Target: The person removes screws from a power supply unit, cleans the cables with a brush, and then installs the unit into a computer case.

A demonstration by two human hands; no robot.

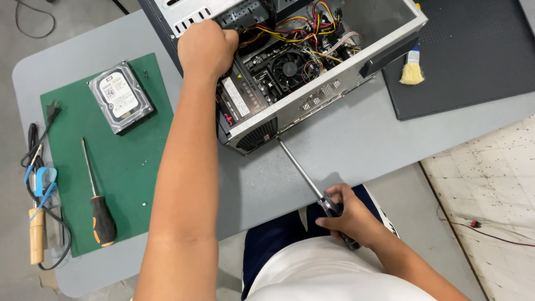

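We see the long screwdriver (312, 187) gripped in our right hand (348, 214): glossy metal shaft ahead, dark plastic handle; beyond its tip, the computer case (334, 83), matt bare metal.

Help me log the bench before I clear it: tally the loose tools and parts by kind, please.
Screwdrivers: 2, one in the right hand with its long shaft at the computer case, one with a black-and-orange handle on the green mat
Hard drives: 1
Brushes: 1
Soldering irons: 1
Total: 5

Computer case (329, 89) top cut off; left hand (205, 47) fingertips hidden inside.
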